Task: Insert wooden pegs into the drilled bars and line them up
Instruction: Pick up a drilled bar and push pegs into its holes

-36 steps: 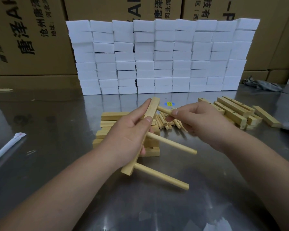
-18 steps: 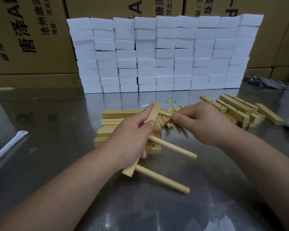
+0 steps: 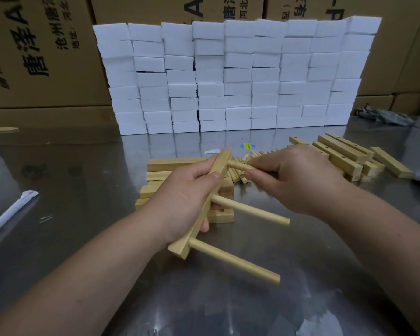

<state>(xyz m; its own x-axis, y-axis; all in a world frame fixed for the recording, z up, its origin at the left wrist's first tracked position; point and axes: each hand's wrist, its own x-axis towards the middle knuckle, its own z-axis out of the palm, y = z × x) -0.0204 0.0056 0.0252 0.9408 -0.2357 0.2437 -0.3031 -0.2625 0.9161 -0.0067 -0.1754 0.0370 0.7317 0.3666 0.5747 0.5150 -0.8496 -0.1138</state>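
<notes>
My left hand [image 3: 184,202] grips a drilled wooden bar [image 3: 220,163] tilted over the metal table. Two pegs stick out of it to the right, a middle peg [image 3: 250,209] and a lower peg [image 3: 235,261]. My right hand [image 3: 294,175] pinches a third peg [image 3: 238,166] whose tip sits at the bar's top hole. Loose pegs [image 3: 250,156] lie behind the hands. A stack of bars [image 3: 170,164] lies under my left hand. More drilled bars [image 3: 342,154] are piled at the right.
A wall of white foam blocks [image 3: 238,76] stands at the back, with cardboard boxes [image 3: 41,49] behind it. A wrapped white stick [image 3: 10,212] lies at the left. A grey rag [image 3: 383,116] is at the far right. The steel table [image 3: 83,166] is reflective.
My right hand has brought the third peg leftward against the bar's top hole. The left hand holds the bar nearly still.
</notes>
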